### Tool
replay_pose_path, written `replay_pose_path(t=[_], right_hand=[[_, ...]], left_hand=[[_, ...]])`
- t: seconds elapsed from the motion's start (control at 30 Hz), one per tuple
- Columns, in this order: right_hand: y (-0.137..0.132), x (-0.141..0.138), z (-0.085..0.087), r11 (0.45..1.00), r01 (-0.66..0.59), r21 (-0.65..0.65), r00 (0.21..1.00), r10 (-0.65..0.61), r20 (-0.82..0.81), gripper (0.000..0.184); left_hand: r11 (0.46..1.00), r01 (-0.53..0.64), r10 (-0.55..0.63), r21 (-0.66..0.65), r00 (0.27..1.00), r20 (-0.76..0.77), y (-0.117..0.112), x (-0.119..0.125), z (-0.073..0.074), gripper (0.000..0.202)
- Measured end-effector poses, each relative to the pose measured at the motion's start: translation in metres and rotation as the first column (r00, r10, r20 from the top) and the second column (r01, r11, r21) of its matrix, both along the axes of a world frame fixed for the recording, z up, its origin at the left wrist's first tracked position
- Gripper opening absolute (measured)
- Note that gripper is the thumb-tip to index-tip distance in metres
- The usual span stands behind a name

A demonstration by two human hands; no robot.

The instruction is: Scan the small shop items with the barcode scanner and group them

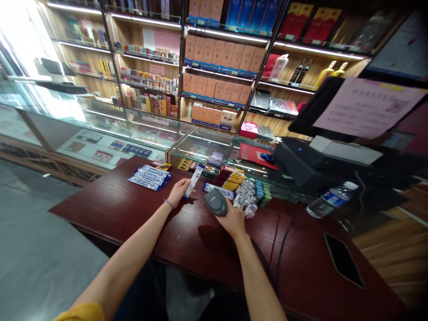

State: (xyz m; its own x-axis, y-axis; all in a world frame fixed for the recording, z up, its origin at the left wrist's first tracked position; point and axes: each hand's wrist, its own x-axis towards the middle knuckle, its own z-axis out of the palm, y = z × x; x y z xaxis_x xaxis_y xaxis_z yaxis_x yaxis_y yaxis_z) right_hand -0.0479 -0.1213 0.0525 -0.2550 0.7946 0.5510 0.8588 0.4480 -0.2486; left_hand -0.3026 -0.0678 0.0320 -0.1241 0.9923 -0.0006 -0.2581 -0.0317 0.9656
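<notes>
My left hand (178,191) grips a long narrow blue-and-white packet (194,179) and holds it tilted up above the dark red counter (133,214). My right hand (233,218) is closed on a grey handheld barcode scanner (216,202), whose head points toward the packet. A stack of similar blue-and-white packets (150,177) lies on the counter left of my left hand. One more such packet (219,191) lies flat just behind the scanner.
Small goods (247,191) in clear, yellow and green wrappers sit right of the scanner. A water bottle (331,199) lies on its side, a dark phone (343,260) lies at the right, cables cross the counter, and a register with a screen (321,156) stands behind. Glass cases and stocked shelves line the back.
</notes>
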Motion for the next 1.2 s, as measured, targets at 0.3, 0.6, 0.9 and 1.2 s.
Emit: replay_pose_path(t=[0.3, 0.6, 0.9, 1.2], right_hand=[[0.010, 0.022, -0.005, 0.970, 0.192, 0.151, 0.947, -0.142, -0.288, 0.051], [0.019, 0.046, -0.004, 0.908, 0.355, 0.224, 0.819, -0.186, -0.543, 0.052], [0.014, 0.047, 0.002, 0.937, 0.319, 0.144, 0.764, -0.164, -0.625, 0.045], [0.016, 0.048, -0.002, 0.934, 0.329, 0.136, 0.761, -0.178, -0.623, 0.046]], left_hand=[[0.977, 0.077, -0.002, 0.199, 0.935, -0.354, 0.001, 0.005, -0.001, 0.044], [0.803, 0.497, 0.204, 0.328, 0.286, -0.936, 0.019, 0.048, -0.007, 0.027], [0.817, 0.469, 0.280, 0.335, 0.185, -0.942, 0.035, 0.086, -0.018, 0.029], [0.833, 0.419, 0.301, 0.361, 0.204, -0.932, 0.040, 0.101, -0.020, 0.028]])
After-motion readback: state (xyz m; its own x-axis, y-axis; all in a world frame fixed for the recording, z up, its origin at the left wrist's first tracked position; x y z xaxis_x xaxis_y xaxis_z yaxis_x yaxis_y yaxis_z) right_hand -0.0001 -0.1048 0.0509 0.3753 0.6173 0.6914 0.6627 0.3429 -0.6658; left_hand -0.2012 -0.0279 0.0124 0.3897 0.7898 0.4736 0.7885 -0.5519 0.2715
